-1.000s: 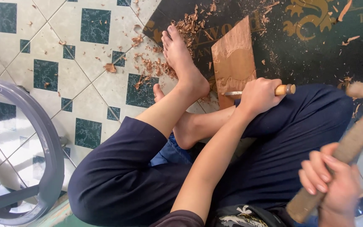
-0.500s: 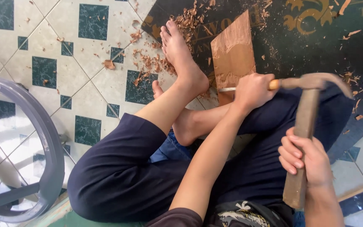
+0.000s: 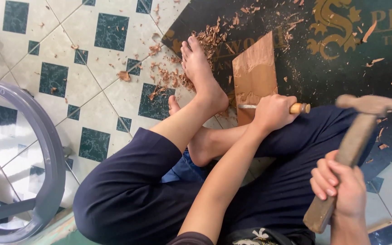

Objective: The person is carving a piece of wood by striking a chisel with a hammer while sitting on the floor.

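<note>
- The left hand (image 3: 275, 111) grips a chisel (image 3: 273, 107), its blade on the wooden board (image 3: 254, 75), which a bare foot (image 3: 203, 77) braces on the floor.
- The right hand (image 3: 339, 186) clenches a wooden mallet (image 3: 355, 140), raised beside the chisel's handle.

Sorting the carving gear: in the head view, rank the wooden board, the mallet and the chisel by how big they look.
1. Mallet, though it sits nearest the camera, so its lead over the board is unsure.
2. Wooden board.
3. Chisel, mostly hidden inside the left hand.
</note>
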